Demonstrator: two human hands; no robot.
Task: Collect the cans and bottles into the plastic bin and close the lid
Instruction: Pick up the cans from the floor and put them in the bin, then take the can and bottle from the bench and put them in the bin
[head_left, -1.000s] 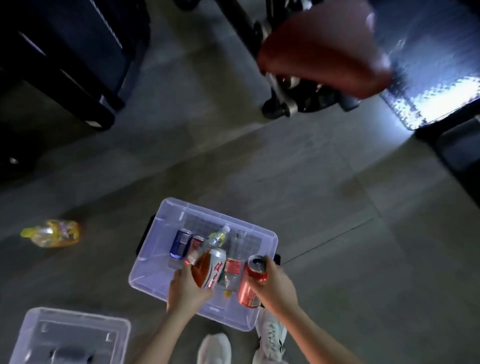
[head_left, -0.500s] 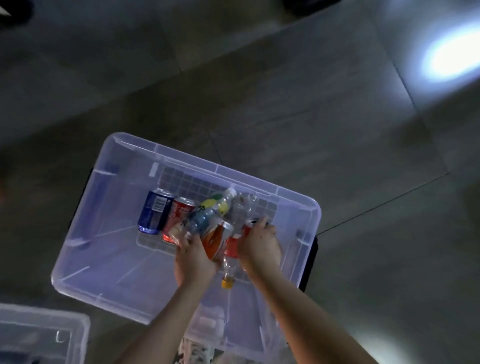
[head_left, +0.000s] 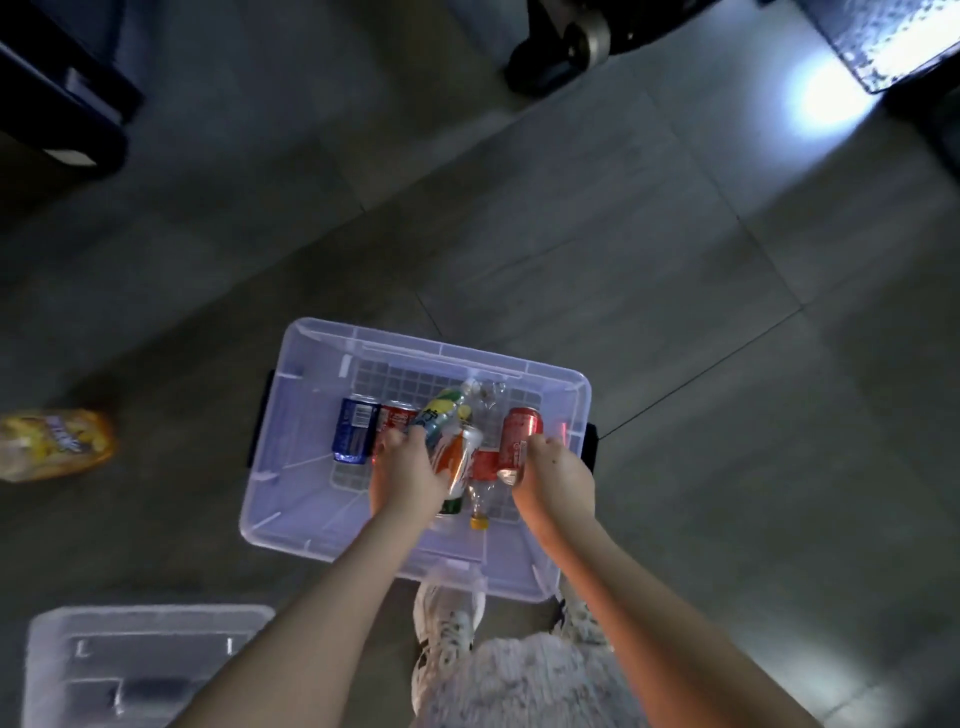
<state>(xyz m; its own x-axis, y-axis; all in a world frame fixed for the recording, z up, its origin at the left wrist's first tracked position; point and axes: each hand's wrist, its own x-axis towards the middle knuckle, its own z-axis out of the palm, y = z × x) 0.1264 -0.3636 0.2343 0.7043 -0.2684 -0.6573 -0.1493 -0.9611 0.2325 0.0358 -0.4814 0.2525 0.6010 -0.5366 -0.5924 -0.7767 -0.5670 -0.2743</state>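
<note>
The clear plastic bin (head_left: 291, 499) stands open on the floor just ahead of my feet. Inside it lie a blue can (head_left: 354, 429), a red can (head_left: 392, 420), a green-and-yellow labelled bottle (head_left: 441, 411) and a clear bottle with a yellow cap (head_left: 479, 512). My left hand (head_left: 405, 478) is inside the bin, closed around an orange-and-white can (head_left: 458, 462). My right hand (head_left: 556, 480) grips a red can (head_left: 518, 439) lying on the bin's floor. The clear lid (head_left: 140, 660) lies on the floor at the lower left. A yellow-orange bottle (head_left: 52, 444) lies on the floor left of the bin.
Dark furniture (head_left: 62, 98) stands at the upper left. A castor wheel (head_left: 582, 41) of a chair and a shiny metal plate (head_left: 893, 36) are at the top right. My white shoes (head_left: 447, 623) touch the bin's near side. Grey floor tiles surround the bin.
Both hands have gone from above the bin's near edge down into it with their cans. The red can in my right hand now lies low in the bin.
</note>
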